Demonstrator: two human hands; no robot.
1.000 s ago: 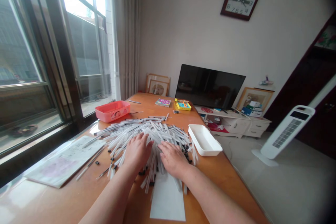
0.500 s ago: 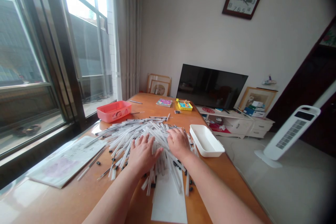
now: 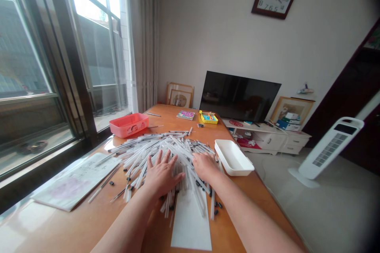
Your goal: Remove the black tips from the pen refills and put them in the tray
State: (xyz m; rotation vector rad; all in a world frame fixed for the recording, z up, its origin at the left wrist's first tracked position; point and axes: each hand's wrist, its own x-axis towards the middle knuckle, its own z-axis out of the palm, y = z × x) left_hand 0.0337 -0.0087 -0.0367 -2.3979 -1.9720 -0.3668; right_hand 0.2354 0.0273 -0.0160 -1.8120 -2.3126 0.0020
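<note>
A large heap of white plastic pen refills [image 3: 157, 154] with black tips lies crisscrossed on the orange wooden table [image 3: 74, 225]. My left hand [image 3: 163, 176] presses on the near part of the heap, fingers spread and holding nothing. My right hand [image 3: 204, 166] rests flat on the heap's right side, close to a white plastic tray [image 3: 233, 158]. Below my hands, refills spill onto a white paper sheet [image 3: 190, 225]. Small black caps [image 3: 217, 206] lie on the table beside that sheet.
A pink plastic tray [image 3: 128, 125] stands near the window at the far left. A printed sheet [image 3: 75, 182] lies at the left, with several loose refills on it. A yellow box [image 3: 208, 118] and a small book [image 3: 185, 115] sit at the far end.
Both hands have slid further right and away from me across the heap, and my left fingers have spread wider. Refills have shifted, and more black caps show beside the white sheet.
</note>
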